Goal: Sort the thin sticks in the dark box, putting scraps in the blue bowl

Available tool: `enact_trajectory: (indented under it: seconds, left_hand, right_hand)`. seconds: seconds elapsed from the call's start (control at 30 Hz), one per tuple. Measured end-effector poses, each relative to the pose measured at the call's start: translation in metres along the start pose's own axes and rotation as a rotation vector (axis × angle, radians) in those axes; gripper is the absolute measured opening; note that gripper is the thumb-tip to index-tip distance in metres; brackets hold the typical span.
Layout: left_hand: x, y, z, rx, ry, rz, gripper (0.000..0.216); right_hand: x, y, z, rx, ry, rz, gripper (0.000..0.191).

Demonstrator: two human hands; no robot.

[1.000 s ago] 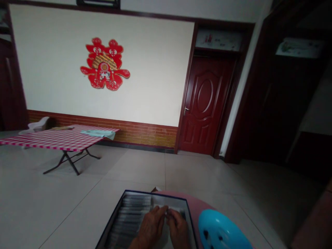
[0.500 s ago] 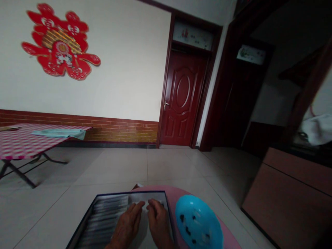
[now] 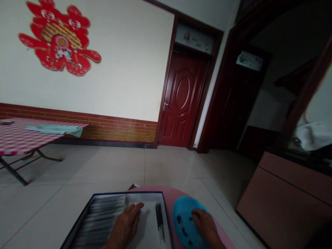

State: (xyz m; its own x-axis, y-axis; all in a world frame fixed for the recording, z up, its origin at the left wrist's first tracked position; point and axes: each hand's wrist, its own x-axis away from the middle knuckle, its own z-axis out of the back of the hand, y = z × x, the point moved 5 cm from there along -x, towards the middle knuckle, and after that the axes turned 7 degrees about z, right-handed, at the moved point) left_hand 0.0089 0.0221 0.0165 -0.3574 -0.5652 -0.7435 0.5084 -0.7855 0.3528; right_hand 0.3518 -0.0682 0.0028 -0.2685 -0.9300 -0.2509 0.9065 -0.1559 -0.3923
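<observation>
In the head view, two hands: the left hand [image 3: 126, 224] lies open and released on a white sheet in one dark-edged box [image 3: 114, 194], beside one thin dark bundle [image 3: 159, 219]. The right hand [image 3: 204, 224] rests open, grasping nothing, on one blue dish [image 3: 184, 221], on a pink round table [image 3: 171, 194]. (The box's dark rows [image 3: 100, 218] are blurred and cut off below, so they can't be counted.)

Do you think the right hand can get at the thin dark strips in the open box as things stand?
Probably yes: the right hand rests on the blue plate beside the box, with only the box's rim before the strips.
</observation>
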Motion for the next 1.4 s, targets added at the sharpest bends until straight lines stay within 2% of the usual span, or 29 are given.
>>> enact_trajectory:
  seconds: [0.1, 0.27, 0.53, 0.63, 0.73, 0.83, 0.93, 1.03, 1.1, 1.2, 1.4]
  left_hand:
    - [0.001, -0.001, -0.001, 0.005, -0.006, 0.012, 0.027]
    - [0.003, -0.003, -0.003, -0.033, 0.0, 0.007, 0.027]
    - [0.001, 0.006, 0.003, -0.041, 0.018, -0.014, 0.028]
    - [-0.001, 0.011, 0.006, -0.059, 0.047, -0.011, 0.029]
    - [-0.004, 0.014, 0.007, -0.025, 0.076, 0.006, 0.031]
    - [-0.004, 0.014, 0.007, 0.0, 0.11, 0.046, 0.025]
    - [-0.003, 0.012, 0.006, -0.005, 0.11, 0.065, 0.021]
    - [-0.003, 0.01, 0.004, 0.003, 0.074, 0.07, 0.023]
    - [-0.002, 0.009, 0.004, -0.009, 0.057, 0.084, 0.024]
    - [-0.002, 0.008, 0.003, -0.048, 0.048, 0.088, 0.024]
    - [-0.001, 0.009, -0.003, -0.087, -0.088, 0.145, 0.022]
  right_hand:
    - [0.001, 0.009, -0.012, 0.14, -0.033, 0.003, 0.029]
    - [0.002, 0.006, -0.025, 0.298, 0.0, -0.011, 0.024]
    - [0.003, 0.007, -0.032, 0.223, 0.039, 0.011, 0.018]
    - [-0.005, 0.003, -0.026, 0.16, 0.02, -0.042, 0.017]
    - [-0.017, -0.023, -0.01, 0.021, 0.07, -0.104, 0.012]
    - [-0.026, -0.076, 0.001, -0.229, 0.144, -0.095, 0.01]
    - [-0.032, -0.142, -0.009, -0.676, 0.115, -0.004, 0.019]
    - [-0.033, -0.186, -0.037, -0.977, 0.029, -0.066, 0.034]
    - [-0.03, -0.198, -0.057, -1.11, -0.005, -0.148, 0.039]
    - [-0.023, -0.202, -0.077, -1.27, -0.043, -0.221, 0.043]
    - [-0.009, -0.196, -0.075, -1.333, -0.037, -0.265, 0.053]
